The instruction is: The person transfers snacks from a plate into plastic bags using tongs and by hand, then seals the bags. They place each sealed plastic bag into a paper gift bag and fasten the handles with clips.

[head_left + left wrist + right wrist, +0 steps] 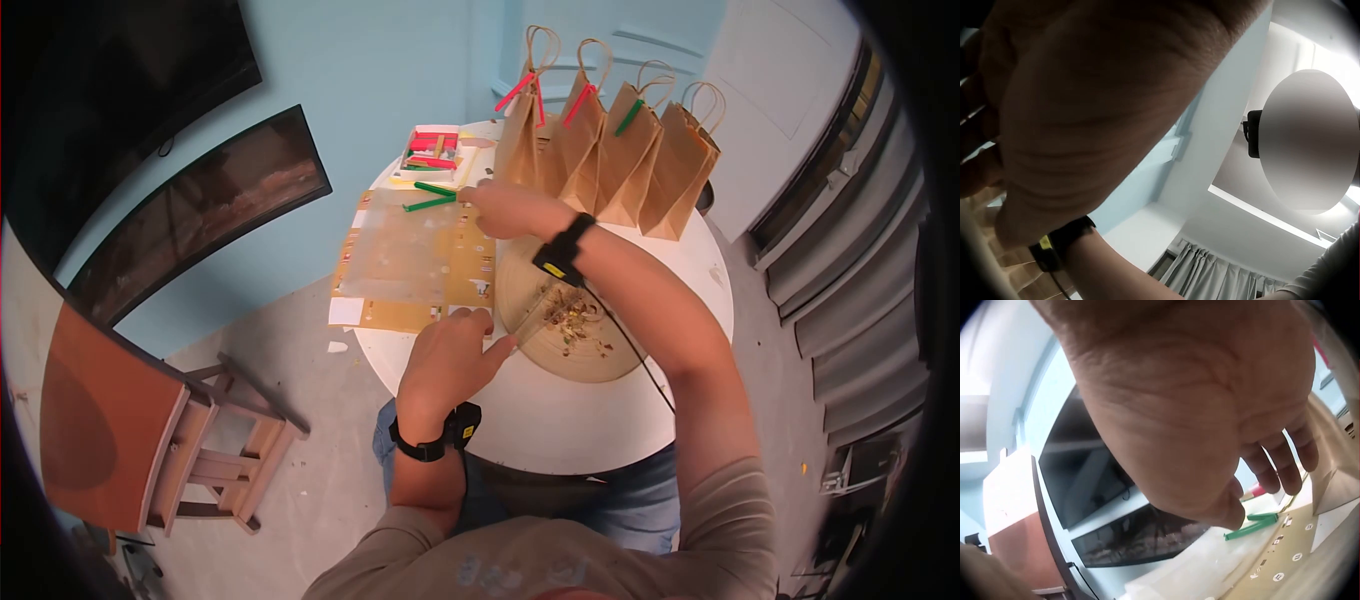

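Observation:
My right hand reaches over the far edge of the board, its fingertips right at a green bag clip spread in a V. In the right wrist view, the green clip shows beyond the thumb, while the other fingers hang loosely. A clear plastic bag lies flat on the brown cardboard. My left hand hovers low by the near edge of the cardboard, thumb out toward the round plate. Its palm and dim fingers fill much of the left wrist view.
Several brown paper bags stand at the back right, some with red or green clips on their handles. A white box of clips sits at the far left. Small dry pieces lie on the plate. A brown wooden table is to the left.

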`<state>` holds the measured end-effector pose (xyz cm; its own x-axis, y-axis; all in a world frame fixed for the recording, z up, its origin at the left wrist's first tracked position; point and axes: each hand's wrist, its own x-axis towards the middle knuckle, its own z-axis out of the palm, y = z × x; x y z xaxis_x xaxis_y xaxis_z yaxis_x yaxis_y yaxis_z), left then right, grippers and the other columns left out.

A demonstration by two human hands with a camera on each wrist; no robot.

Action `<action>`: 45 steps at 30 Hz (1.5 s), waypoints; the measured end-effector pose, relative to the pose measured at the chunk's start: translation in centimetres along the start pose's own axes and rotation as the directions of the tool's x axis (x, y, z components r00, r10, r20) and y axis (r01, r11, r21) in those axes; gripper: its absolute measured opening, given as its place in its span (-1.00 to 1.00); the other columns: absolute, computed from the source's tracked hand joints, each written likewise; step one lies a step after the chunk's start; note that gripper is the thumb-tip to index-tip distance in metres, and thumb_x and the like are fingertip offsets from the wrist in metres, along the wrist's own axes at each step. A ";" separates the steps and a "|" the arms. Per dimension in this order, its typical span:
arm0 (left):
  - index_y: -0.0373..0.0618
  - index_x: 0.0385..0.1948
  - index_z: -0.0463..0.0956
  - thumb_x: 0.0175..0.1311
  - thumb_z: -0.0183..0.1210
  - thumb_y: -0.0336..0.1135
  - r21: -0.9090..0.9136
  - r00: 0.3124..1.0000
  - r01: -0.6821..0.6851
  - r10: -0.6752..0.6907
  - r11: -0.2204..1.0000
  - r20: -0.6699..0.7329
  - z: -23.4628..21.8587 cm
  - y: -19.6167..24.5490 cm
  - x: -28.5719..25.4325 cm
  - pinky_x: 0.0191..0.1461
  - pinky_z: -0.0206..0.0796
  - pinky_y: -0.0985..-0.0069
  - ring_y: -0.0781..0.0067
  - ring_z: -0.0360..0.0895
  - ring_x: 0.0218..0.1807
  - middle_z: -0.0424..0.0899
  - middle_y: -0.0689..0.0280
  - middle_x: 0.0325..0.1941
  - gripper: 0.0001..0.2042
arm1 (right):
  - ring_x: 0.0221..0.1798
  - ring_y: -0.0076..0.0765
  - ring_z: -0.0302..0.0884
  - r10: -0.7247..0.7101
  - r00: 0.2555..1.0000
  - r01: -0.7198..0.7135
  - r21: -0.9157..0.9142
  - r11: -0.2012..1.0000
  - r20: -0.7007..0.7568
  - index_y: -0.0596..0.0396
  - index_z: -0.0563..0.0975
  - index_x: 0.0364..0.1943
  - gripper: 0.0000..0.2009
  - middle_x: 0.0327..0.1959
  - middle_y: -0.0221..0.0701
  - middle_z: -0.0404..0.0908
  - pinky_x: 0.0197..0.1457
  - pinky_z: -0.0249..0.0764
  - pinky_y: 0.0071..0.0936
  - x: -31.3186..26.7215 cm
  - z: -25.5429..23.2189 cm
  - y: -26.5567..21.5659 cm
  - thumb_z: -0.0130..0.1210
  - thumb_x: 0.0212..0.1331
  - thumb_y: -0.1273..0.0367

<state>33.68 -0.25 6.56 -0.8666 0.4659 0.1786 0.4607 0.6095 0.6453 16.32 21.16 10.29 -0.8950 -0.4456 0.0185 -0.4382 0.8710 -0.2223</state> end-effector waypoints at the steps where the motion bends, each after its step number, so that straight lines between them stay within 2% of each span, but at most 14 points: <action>1: -0.29 -0.22 0.77 0.39 0.47 -0.08 -0.004 1.000 -0.005 0.005 1.000 0.004 -0.1 -0.2 0.0 -0.04 0.55 0.11 -0.05 0.76 -0.25 0.81 0.00 -0.20 -0.64 | 0.36 0.23 0.70 0.048 0.998 -0.047 -0.047 0.998 0.029 0.11 0.65 0.33 -0.56 0.20 0.06 0.73 0.38 0.64 0.08 2.6 1.4 0.1 0.19 0.36 0.44; 15: -0.31 -0.14 0.77 0.43 0.46 -0.10 -0.032 0.998 0.038 -0.039 0.999 -0.058 -2.1 -2.9 -0.8 -0.04 0.59 0.12 -0.07 0.78 -0.23 0.83 0.00 -0.14 -0.64 | 0.32 0.26 0.71 0.305 0.952 -0.303 -0.163 0.939 -0.014 0.13 0.69 0.21 -0.67 0.23 0.07 0.67 0.38 0.66 0.08 11.1 8.6 1.9 0.19 0.42 0.40; 22: -0.30 0.23 0.63 0.38 0.50 -0.30 -0.243 0.866 0.100 -0.205 0.965 -0.457 -3.8 -1.5 -0.9 0.12 0.63 0.10 0.02 0.76 0.14 0.76 0.01 0.26 -0.54 | 0.08 0.13 0.74 0.014 0.991 -0.006 0.066 0.998 -0.133 0.22 0.72 0.01 -0.78 0.09 0.00 0.70 0.16 0.65 -0.03 2.2 1.0 -1.8 0.19 0.39 0.43; 24: -0.29 0.28 0.58 0.37 0.50 -0.34 -0.170 0.846 0.027 -0.113 0.985 -0.521 -3.4 -2.2 -0.8 0.23 0.57 0.05 -0.10 0.69 0.23 0.71 -0.04 0.29 -0.51 | -0.04 0.03 0.76 -0.042 0.994 0.056 0.135 0.989 -0.106 0.23 0.71 -0.01 -0.79 0.02 -0.07 0.73 0.06 0.65 -0.09 -2.4 -2.4 -4.1 0.20 0.41 0.41; 26: -0.28 0.32 0.53 0.36 0.49 -0.37 -0.094 0.814 -0.042 -0.020 0.995 -0.580 -3.1 -1.6 -0.6 0.34 0.51 0.00 -0.23 0.62 0.33 0.65 -0.09 0.32 -0.47 | -0.29 -0.18 0.69 0.104 0.994 -0.098 0.554 0.827 0.019 0.22 0.68 -0.09 -0.84 -0.18 -0.19 0.74 -0.15 0.58 -0.27 -7.0 -4.9 -6.9 0.22 0.47 0.38; 27: -0.27 0.36 0.51 0.37 0.48 -0.39 0.005 0.783 -0.086 0.071 0.996 -0.618 -2.9 -1.0 -0.6 0.36 0.53 0.04 -0.20 0.65 0.33 0.66 -0.06 0.36 -0.45 | -0.29 -0.18 0.69 0.117 0.993 -0.104 0.549 0.829 0.012 0.22 0.68 -0.09 -0.84 -0.18 -0.19 0.74 -0.15 0.58 -0.27 -8.6 -4.9 -7.1 0.22 0.47 0.38; 29: -0.27 0.40 0.49 0.37 0.47 -0.40 0.103 0.745 -0.139 0.172 0.985 -0.645 -2.7 0.4 -0.5 0.38 0.54 0.09 -0.17 0.67 0.33 0.67 -0.03 0.39 -0.43 | -0.44 -0.33 0.61 0.110 0.980 -0.194 0.888 0.417 0.163 0.20 0.65 -0.13 -0.78 -0.34 -0.23 0.72 -0.29 0.51 -0.37 -11.6 -5.1 -7.5 0.11 0.58 0.32; 30: -0.28 0.30 0.54 0.39 0.44 -0.42 0.114 0.730 -0.201 0.226 0.973 -0.645 -2.5 1.2 -0.4 0.35 0.54 0.06 -0.18 0.67 0.30 0.69 -0.04 0.34 -0.52 | -0.44 -0.33 0.61 0.124 0.980 -0.193 0.888 0.418 0.155 0.20 0.65 -0.13 -0.78 -0.34 -0.23 0.72 -0.29 0.51 -0.37 -13.1 -5.3 -7.8 0.11 0.58 0.32; 32: -0.30 0.21 0.59 0.41 0.42 -0.44 0.121 0.709 -0.278 0.289 0.953 -0.643 -2.0 2.2 -0.4 0.32 0.54 0.04 -0.19 0.67 0.28 0.70 -0.05 0.28 -0.61 | -0.44 -0.33 0.62 0.081 0.932 -0.353 0.936 -0.011 0.353 0.21 0.63 -0.11 -0.73 -0.31 -0.15 0.74 -0.31 0.49 -0.40 -15.8 -5.9 -8.4 0.00 0.63 0.28; 37: -0.30 -0.25 0.66 0.44 0.41 -0.36 -0.133 0.911 -0.309 0.252 0.942 -0.327 -1.5 4.3 -1.3 -0.07 0.48 -0.03 -0.28 0.69 -0.11 0.77 -0.07 -0.19 -0.82 | -0.38 -0.32 0.66 0.006 0.951 -0.310 0.948 0.067 0.310 0.25 0.62 0.03 -0.73 -0.15 -0.12 0.77 -0.20 0.58 -0.39 -20.8 -6.8 -7.0 -0.06 0.63 0.34; 40: -0.33 -0.24 0.64 0.54 0.37 -0.23 -0.258 0.962 -0.273 0.266 0.927 -0.063 -1.6 5.5 -1.6 -0.16 0.47 0.01 -0.36 0.63 -0.25 0.71 -0.11 -0.35 -0.72 | -0.14 -0.41 0.66 0.200 0.968 0.007 0.813 0.583 -0.152 0.16 0.65 0.32 -0.63 0.07 -0.32 0.74 -0.01 0.59 -0.43 -23.7 -7.0 -7.6 0.12 0.49 0.51; 41: -0.33 -0.24 0.64 0.54 0.37 -0.23 -0.260 0.957 -0.289 0.285 0.921 -0.054 -1.1 5.5 -1.5 -0.16 0.47 0.01 -0.36 0.63 -0.25 0.71 -0.11 -0.35 -0.72 | -0.14 -0.41 0.66 0.217 0.962 0.005 0.811 0.585 -0.163 0.16 0.65 0.32 -0.63 0.07 -0.32 0.74 -0.01 0.59 -0.43 -24.7 -7.2 -7.4 0.12 0.49 0.51; 43: -0.36 -0.22 0.63 0.60 0.34 -0.16 -0.454 0.935 -0.239 0.329 0.858 0.129 -0.2 5.5 -1.3 -0.22 0.45 0.11 -0.20 0.59 -0.39 0.67 -0.08 -0.42 -0.66 | -0.16 -0.44 0.61 -0.098 0.991 0.135 0.599 0.789 -0.095 0.06 0.70 0.31 -0.62 -0.03 -0.37 0.76 -0.02 0.57 -0.42 -26.4 -7.6 -7.0 0.24 0.45 0.51; 45: -0.35 -0.20 0.64 0.60 0.34 -0.16 -0.499 0.933 -0.198 0.319 0.843 0.168 0.0 6.0 -1.3 -0.23 0.44 0.16 -0.06 0.55 -0.42 0.66 -0.06 -0.43 -0.66 | -0.20 -0.48 0.57 -0.086 0.994 0.106 0.610 0.785 -0.062 0.08 0.71 0.27 -0.67 -0.16 -0.42 0.75 -0.06 0.54 -0.44 -27.8 -7.9 -7.4 0.31 0.46 0.48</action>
<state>37.59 2.77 10.14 -0.6296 0.7364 0.2478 0.4647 0.1013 0.8797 43.84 28.71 19.10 -0.8573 -0.5055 0.0978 -0.3884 0.5102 -0.7673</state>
